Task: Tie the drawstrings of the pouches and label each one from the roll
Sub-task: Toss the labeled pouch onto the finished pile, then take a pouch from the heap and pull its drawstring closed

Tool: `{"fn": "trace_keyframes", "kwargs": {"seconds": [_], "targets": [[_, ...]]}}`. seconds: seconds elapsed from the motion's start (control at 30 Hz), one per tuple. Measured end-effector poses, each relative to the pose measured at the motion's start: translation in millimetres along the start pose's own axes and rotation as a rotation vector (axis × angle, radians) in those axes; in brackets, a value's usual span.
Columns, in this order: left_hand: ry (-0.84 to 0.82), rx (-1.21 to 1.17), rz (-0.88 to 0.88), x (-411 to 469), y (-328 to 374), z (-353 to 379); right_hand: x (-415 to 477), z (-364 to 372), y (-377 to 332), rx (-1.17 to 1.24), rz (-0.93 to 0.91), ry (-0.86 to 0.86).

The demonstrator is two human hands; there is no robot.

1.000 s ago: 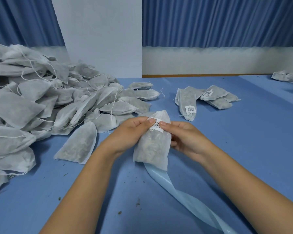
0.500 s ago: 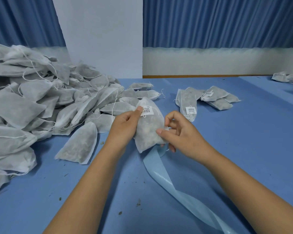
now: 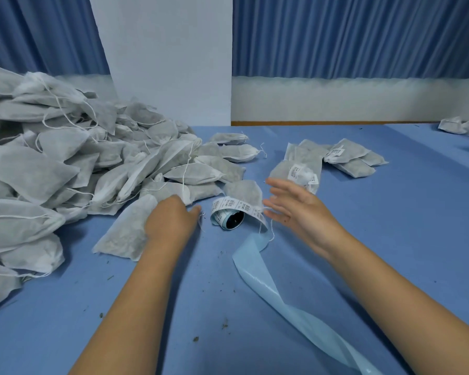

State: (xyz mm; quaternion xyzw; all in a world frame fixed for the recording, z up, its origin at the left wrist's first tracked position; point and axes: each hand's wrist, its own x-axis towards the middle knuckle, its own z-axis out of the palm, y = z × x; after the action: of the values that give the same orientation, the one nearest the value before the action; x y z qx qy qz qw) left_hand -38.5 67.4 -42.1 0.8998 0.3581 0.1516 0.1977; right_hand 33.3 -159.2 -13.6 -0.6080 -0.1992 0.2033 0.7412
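Where the blue table (image 3: 390, 239) spread widest, a heap of unlabelled pouches (image 3: 65, 163) filled its left side, drawstrings trailing. Smaller, the labelled pile (image 3: 347, 161) lay right of centre, its white barcode stickers too fine to read. A pale blue backing strip (image 3: 257, 274) curled toward the label roll (image 3: 228, 217), whose barcode print was likewise illegible. The stickered pouch (image 3: 301, 169), held half a second before, had landed on that pile. The right hand (image 3: 295, 209) hung blurred, fingers spread, holding nothing. The left hand (image 3: 171, 220) lay over a nearer pouch (image 3: 125, 234), and I could not tell whether it gripped it.
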Motion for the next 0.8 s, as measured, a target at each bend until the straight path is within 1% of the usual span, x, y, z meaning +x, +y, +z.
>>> {"fn": "trace_keyframes", "kwargs": {"seconds": [0.1,0.2,0.33,0.43,0.63,0.8], "targets": [[0.004,0.075,-0.012,1.7,0.4,7.4,-0.7,4.4,5.0,-0.060,0.019,-0.019],[0.006,0.048,-0.031,4.8,-2.5,9.3,-0.2,3.0,6.0,-0.085,0.024,-0.010],[-0.012,0.042,0.002,5.9,-3.6,8.0,1.1,1.5,7.7,-0.103,0.034,-0.007],[-0.006,0.004,-0.002,4.8,-1.9,7.8,0.8,2.2,7.5,-0.120,0.037,-0.009],[0.053,-0.140,-0.080,11.9,-9.4,8.2,-0.1,2.5,6.1,-0.142,0.041,-0.021],[0.106,-0.179,-0.005,15.4,-10.8,13.8,-0.4,3.0,6.3,-0.177,0.050,-0.023]]}}
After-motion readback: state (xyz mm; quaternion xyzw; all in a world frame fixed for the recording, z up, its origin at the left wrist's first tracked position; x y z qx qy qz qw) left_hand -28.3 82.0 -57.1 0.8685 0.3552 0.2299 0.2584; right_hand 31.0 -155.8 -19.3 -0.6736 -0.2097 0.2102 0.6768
